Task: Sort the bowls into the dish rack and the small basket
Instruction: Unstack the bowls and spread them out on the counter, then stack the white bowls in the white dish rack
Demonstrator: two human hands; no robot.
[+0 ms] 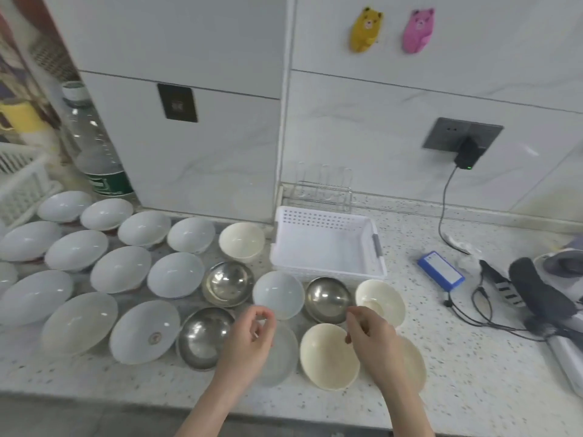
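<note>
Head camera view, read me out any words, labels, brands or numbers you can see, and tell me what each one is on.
No text in this view can be read.
Green label on the plastic bottle: white marks, too blurred to read.
White label on the blue box: print too small to read.
Round mark inside one white bowl: a stamp or logo, not legible.
Yellow bear hook and pink bear hook: no lettering seen.

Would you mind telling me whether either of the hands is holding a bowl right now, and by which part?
Nothing is held: the left hand and right hand hover over the bowls, fingers loosely curled.
</note>
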